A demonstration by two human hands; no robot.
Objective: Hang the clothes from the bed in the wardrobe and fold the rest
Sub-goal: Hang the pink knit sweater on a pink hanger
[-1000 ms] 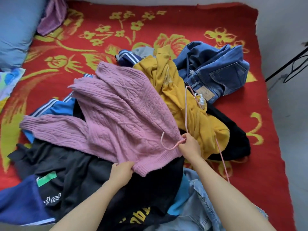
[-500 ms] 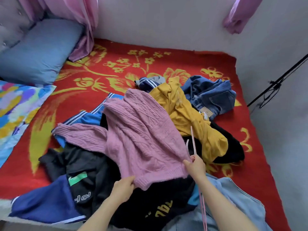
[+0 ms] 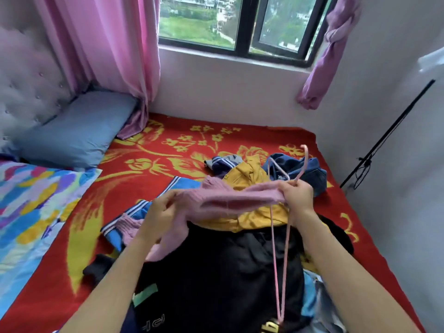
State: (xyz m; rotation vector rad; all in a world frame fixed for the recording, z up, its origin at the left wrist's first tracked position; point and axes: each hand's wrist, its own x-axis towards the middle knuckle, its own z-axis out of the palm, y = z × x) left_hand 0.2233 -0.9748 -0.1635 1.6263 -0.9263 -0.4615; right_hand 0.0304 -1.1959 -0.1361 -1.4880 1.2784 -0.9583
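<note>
Grip first: right hand [image 3: 296, 200] was closed on two things at once, one edge of the pink sweater [image 3: 230, 203] plus the neck of the pink hanger [image 3: 274, 255]. Left hand [image 3: 161, 212] pinched the opposite edge of the same sweater, fingers curled on the knit. Knit was stretched into a flat band between both hands, raised above the pile, with a sleeve trailing down to the left. My read: the opening was being spread so the hanger could be fed inside.

Hanger sat hook-up, pointing away from the person, its long wire body hanging down toward the camera, outside the sweater. Sharing one hand with the fabric probably saved a regrip.

Below: yellow hoodie [image 3: 249, 176] directly under the band, black garment [image 3: 228, 272] nearest the person, blue striped jacket [image 3: 144, 210] to the left, denim [image 3: 310, 169] behind the right hand. All lay heaped on the red floral blanket [image 3: 168, 145], none folded.

Wardrobe was not in view. Early in the task, by my estimate. Risk: thin wire snagging the loose knit.
</note>
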